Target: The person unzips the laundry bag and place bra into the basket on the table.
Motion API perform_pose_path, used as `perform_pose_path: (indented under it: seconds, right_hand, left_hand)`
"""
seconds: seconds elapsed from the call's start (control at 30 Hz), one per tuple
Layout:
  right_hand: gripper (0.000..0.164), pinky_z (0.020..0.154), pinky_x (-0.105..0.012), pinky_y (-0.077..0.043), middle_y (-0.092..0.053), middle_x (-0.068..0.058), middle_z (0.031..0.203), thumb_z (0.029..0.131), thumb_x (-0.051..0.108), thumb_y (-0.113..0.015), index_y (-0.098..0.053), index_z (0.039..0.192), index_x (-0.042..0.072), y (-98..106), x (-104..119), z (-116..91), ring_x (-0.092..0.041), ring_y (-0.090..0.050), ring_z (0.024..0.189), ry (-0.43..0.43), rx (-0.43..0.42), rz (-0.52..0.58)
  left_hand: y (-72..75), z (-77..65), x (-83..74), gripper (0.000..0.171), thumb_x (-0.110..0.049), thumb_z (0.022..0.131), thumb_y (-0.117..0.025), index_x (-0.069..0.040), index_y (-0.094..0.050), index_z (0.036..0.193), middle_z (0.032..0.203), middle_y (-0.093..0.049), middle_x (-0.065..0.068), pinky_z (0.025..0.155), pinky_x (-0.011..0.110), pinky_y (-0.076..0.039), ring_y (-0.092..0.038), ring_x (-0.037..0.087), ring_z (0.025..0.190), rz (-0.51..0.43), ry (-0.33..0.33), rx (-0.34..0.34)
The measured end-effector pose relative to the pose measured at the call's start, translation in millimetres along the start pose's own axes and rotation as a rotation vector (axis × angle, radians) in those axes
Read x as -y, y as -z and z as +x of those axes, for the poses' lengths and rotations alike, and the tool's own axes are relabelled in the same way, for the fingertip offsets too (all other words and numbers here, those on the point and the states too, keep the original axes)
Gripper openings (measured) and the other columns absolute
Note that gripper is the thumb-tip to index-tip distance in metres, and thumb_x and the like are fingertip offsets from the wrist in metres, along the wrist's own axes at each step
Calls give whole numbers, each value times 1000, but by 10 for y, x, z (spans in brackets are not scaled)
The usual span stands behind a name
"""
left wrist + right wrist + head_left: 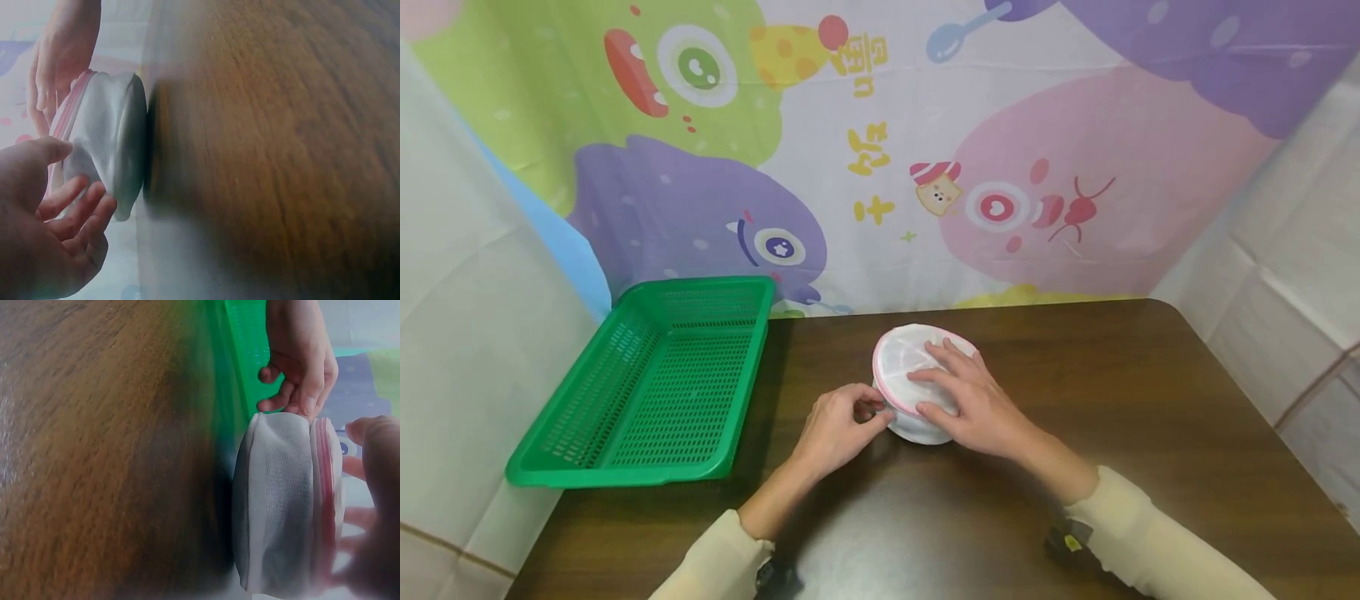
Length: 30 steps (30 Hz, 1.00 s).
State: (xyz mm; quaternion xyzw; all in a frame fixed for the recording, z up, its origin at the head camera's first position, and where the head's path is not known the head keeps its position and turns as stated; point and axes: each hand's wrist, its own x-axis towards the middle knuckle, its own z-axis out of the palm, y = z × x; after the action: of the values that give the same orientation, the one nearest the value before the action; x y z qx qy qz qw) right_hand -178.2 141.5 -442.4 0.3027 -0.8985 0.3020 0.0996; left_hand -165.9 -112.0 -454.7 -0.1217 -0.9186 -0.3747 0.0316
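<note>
A round white mesh laundry bag [904,354] with a pink zipper round its upper edge lies on the brown table. My right hand [973,404] rests on its top with the fingers spread. At the bag's left side is my left hand [841,425], its thumb [59,150] at the zipper edge and its other fingers loosely curled against the mesh. A gap shows between thumb and forefinger in the left wrist view. No zipper pull can be made out. The right wrist view shows the bag's side wall and pink zipper [326,487] close up.
A green perforated plastic basket [688,392] stands on the left of the table [1112,400]. Behind the table hangs a cloth [880,250] printed with cartoon figures. Pale walls flank both sides.
</note>
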Motion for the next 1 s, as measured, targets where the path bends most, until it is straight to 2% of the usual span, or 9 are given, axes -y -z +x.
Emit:
perform_pose_path:
  seconds: [0.1, 0.37, 0.73, 0.87, 1.0]
  right_hand:
    - [37, 130, -83, -32, -54, -22, 172, 101, 29, -83, -79, 136, 18, -6, -1, -3, -51, -43, 166, 6, -1, -12]
    - [36, 129, -82, -36, -55, -22, 172, 97, 30, -87, -80, 131, 19, -2, 1, -7, -52, -45, 165, 22, 7, -34]
    - [21, 126, -80, -41, -59, -23, 167, 91, 30, -95, -80, 102, 20, 0, 7, -9, -55, -48, 162, 47, 18, -62]
    - [19, 127, -77, -42, -60, -24, 167, 90, 29, -95, -78, 92, 20, -15, 20, -15, -54, -48, 162, 52, 13, -67]
    - [20, 127, -76, -42, -61, -24, 166, 91, 26, -94, -75, 87, 20, -45, 28, -24, -55, -49, 161, 56, -6, -76]
  left_hand:
    - [-6, -6, -13, 16, -31, 97, -87, -18, -85, 106, 99, -82, -2, 82, 33, -58, -76, 16, 93, 13, -7, 14]
    - [-24, -1, -15, 16, -31, 96, -87, -18, -84, 105, 97, -80, 1, 81, 33, -56, -74, 20, 94, 10, -29, 35]
    - [-53, 21, -18, 16, -34, 99, -84, -18, -81, 102, 94, -77, 2, 76, 32, -51, -68, 19, 88, 10, -23, 43]
    - [-70, 10, 3, 20, -35, 100, -82, -17, -74, 97, 92, -76, 5, 73, 30, -48, -67, 20, 85, 14, -37, 32]
    - [-90, 5, 0, 19, -32, 100, -82, -18, -71, 94, 90, -76, 2, 73, 29, -49, -68, 17, 84, 1, -35, 21]
